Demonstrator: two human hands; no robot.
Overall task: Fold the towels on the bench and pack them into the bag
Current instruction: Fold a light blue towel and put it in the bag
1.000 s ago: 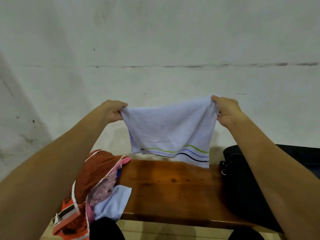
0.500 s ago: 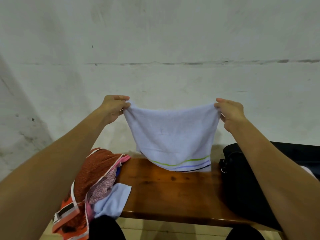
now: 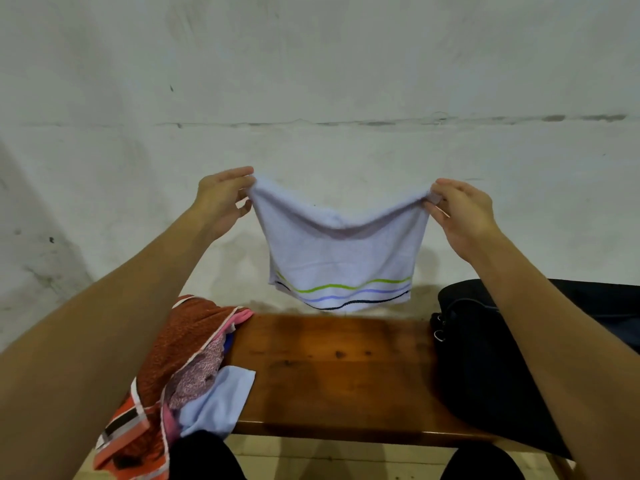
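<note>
Knees (image 3: 207, 459) in dark cloth sit nearest, just before the wooden bench (image 3: 332, 368), where a heap of unfolded towels (image 3: 180, 368), rust, pink-patterned and pale blue, lies at the left end and a black bag (image 3: 485, 368) rests at the right end. Farther off, above the bench's far edge and clear of it, a pale blue towel (image 3: 341, 251) with green, blue and dark stripes hangs spread before the white wall (image 3: 311, 81). The left hand (image 3: 221, 199) pinches its upper left corner and the right hand (image 3: 460, 211) pinches its upper right corner, the top edge sagging between them.
</note>
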